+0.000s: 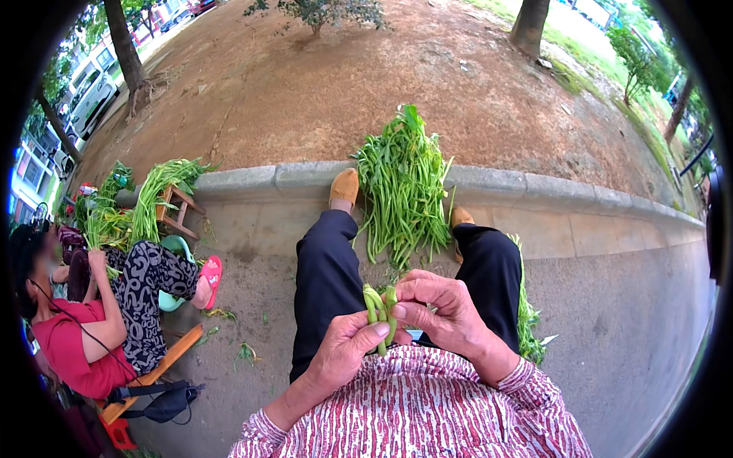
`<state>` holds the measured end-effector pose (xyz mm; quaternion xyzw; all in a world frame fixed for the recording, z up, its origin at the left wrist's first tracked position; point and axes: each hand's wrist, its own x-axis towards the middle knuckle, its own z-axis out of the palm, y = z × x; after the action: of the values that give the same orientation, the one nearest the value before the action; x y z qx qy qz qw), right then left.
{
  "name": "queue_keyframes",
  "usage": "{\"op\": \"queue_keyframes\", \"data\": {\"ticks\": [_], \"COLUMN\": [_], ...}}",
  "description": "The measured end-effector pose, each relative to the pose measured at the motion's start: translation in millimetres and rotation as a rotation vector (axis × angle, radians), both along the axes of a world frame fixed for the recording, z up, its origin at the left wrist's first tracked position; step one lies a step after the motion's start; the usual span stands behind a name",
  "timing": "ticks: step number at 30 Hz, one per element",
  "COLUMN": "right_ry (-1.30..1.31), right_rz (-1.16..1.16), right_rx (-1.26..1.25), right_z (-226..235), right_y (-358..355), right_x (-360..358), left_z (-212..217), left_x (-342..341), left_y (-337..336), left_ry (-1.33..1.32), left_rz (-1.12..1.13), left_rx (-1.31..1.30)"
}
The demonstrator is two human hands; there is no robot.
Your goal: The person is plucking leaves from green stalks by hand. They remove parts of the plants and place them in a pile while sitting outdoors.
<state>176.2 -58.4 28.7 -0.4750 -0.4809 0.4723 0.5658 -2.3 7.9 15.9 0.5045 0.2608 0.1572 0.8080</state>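
In front of my lap, my left hand [350, 345] is closed round a few short, thick green vegetable stems [374, 307]. My right hand [443, 309] pinches the upper part of one green stem between thumb and fingertips, right beside the left hand's stems. The lower ends of the stems poke out below my left thumb. Between my feet lies a big heap of long leafy greens [405, 195], its leaves at the far end over the curb and its stems toward me.
More greens [528, 320] lie beside my right leg. At left a person [84, 336] on a wooden bench [156, 374] handles greens, near a wooden stool [179, 210] draped with stems and a pale green basin [177, 250]. A stone curb [489, 180] borders bare soil with trees.
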Motion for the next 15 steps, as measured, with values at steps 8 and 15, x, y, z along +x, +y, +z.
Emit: {"op": "queue_keyframes", "data": {"ticks": [8,15], "right_ry": [-0.273,-0.170], "right_rz": [-0.092,-0.052], "right_rx": [0.175,-0.022], "right_z": [5.4,11.2], "right_y": [-0.1,-1.2], "right_x": [-3.0,-5.9], "left_z": [2.1,1.9], "left_x": [0.9,1.1], "left_y": [-0.4,0.1], "left_ry": [0.022,0.064], "left_rz": [-0.073,-0.119], "left_rx": [0.060,0.168]}}
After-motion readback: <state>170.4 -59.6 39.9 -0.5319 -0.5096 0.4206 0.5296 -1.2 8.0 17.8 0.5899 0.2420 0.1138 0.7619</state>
